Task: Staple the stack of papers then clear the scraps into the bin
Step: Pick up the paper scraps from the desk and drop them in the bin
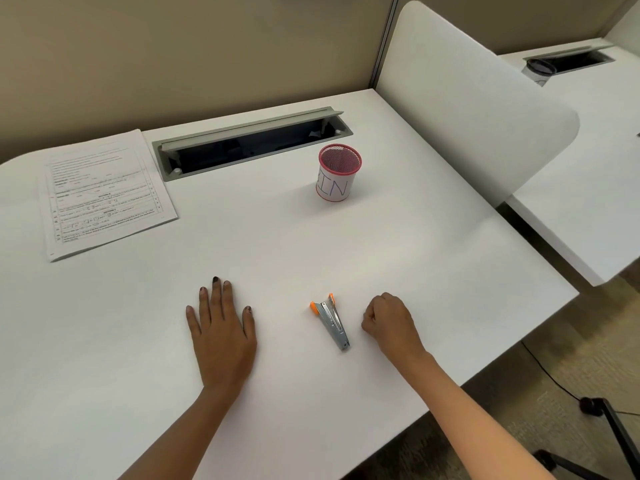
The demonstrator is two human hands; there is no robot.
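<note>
A stack of printed papers (104, 194) lies at the far left of the white desk (311, 237). A small silver stapler (331, 321) with orange tips lies on the desk between my hands. My left hand (221, 336) rests flat on the desk, fingers straight, left of the stapler. My right hand (389, 323) sits just right of the stapler with fingers curled into a fist, holding nothing and apart from the stapler. A pink mesh cup labelled BIN (337, 173) stands upright farther back. No scraps show on the desk.
An open cable tray (249, 142) is set into the desk behind the bin. A white divider panel (467, 109) rises along the right side. The desk's right edge drops to the floor, where a chair base (609, 431) and cable lie.
</note>
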